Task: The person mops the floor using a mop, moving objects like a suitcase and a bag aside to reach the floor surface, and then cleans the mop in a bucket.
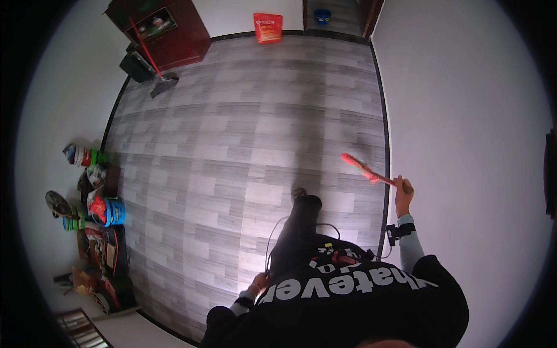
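Observation:
My right hand [404, 198] is out to the right, closed around the brownish handle of a long duster or brush [362, 166]. Its red, fluffy-looking head points forward and left, above the floor and a short way from the right wall. My left hand [260, 282] hangs low beside my left thigh, partly covered by my black shirt, so its fingers are hard to make out. Dark straps circle both wrists. One black shoe [299, 194] is in view on the grey wood-pattern floor [226, 174].
A red bag [268, 28] stands against the far wall. Beyond the doorway sits a blue bucket [322, 16]. A mop [163, 85] leans by a dark red cabinet [182, 50] and a black box [136, 66]. Buckets [114, 212], a fan [57, 203] and clutter line the left wall.

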`<state>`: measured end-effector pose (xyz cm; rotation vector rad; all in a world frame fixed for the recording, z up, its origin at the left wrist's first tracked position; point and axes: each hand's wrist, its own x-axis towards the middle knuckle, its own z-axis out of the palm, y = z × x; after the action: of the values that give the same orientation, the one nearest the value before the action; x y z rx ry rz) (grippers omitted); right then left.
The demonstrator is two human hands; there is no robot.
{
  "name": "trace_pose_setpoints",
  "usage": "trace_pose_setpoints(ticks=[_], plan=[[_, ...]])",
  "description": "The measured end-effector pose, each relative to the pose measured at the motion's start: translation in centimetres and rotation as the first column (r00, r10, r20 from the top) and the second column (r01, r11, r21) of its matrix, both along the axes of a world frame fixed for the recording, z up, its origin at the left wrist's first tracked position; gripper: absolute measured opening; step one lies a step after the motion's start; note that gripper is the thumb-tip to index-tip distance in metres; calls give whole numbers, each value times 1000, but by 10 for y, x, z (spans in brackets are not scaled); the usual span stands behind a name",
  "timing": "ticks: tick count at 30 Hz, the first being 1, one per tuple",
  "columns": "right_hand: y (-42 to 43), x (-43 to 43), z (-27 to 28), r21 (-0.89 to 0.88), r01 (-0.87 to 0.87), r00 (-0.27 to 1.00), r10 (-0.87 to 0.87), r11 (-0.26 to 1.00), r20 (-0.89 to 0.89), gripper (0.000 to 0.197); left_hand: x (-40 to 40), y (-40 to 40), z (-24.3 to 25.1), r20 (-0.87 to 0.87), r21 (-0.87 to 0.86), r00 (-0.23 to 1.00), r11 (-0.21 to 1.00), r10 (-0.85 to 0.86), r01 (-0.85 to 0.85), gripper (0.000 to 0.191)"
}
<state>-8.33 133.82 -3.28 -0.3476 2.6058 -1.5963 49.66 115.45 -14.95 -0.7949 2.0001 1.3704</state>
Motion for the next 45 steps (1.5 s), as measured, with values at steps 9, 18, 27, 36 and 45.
trace_pose_setpoints(ticks=[9,18,27,36,45], plan=[[-107,-77,13,-93,-211,529,194,973,826,24,-282,-299,129,288,227,759,812,-583,538,30],[-148,-223,-128,-335,190,32,335,923,942,21,-589,-429,164,-240,-597,911,791,-336,134,29],[-298,-359,-142,-225,431,82,210,874,974,3,-763,-484,198,-310,-248,875,920,-371,303,40],[-523,-458,-196,97,-266,584,80,959,808,10,-924,-563,103,-526,-44,709,847,-471,530,61],[-817,-380,-127,622,-750,565,708,225,424,17,-885,-767,122,-479,137,835,916,-271,377,65]])
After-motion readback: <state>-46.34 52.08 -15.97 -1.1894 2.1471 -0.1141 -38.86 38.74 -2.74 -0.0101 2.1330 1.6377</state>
